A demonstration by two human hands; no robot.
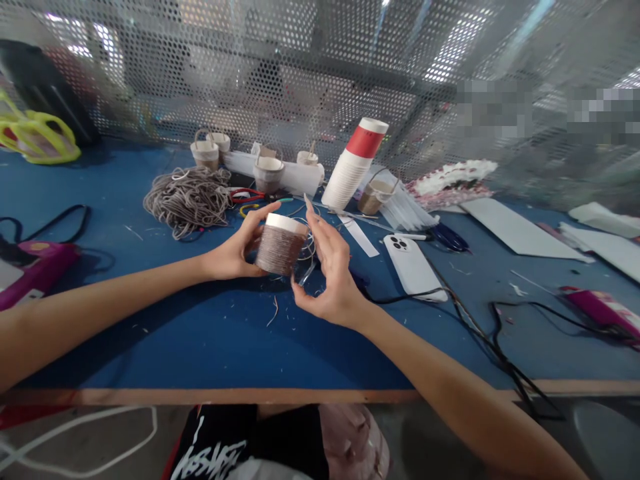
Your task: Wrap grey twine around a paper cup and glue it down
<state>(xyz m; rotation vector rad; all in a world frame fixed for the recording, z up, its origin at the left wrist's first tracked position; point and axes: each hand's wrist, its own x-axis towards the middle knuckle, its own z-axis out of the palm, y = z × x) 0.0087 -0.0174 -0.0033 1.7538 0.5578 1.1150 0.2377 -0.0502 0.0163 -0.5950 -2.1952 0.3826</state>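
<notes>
A paper cup [281, 248] wrapped in brown-grey cord, with a bare white band along its top, is held above the table, slightly tilted. My left hand [240, 247] grips it from the left, fingers behind and thumb at the lower edge. On the right side, my right hand [327, 270] has its fingers stretched out and thumb apart, curved around the cup. Its thumb tip is close to the cup's lower edge; whether it touches, I cannot tell. Behind the hands lie loose pale loops of wire or cord [309, 248], partly hidden.
A heap of grey cord [187, 199] lies left of a stack of paper cups [347, 175]. Small cord-wrapped baskets [270, 175] stand at the back. Rightward are a white phone [413, 267], black cables [480, 333] and white sheets [520, 230]. A perforated metal screen [280, 73] rises behind.
</notes>
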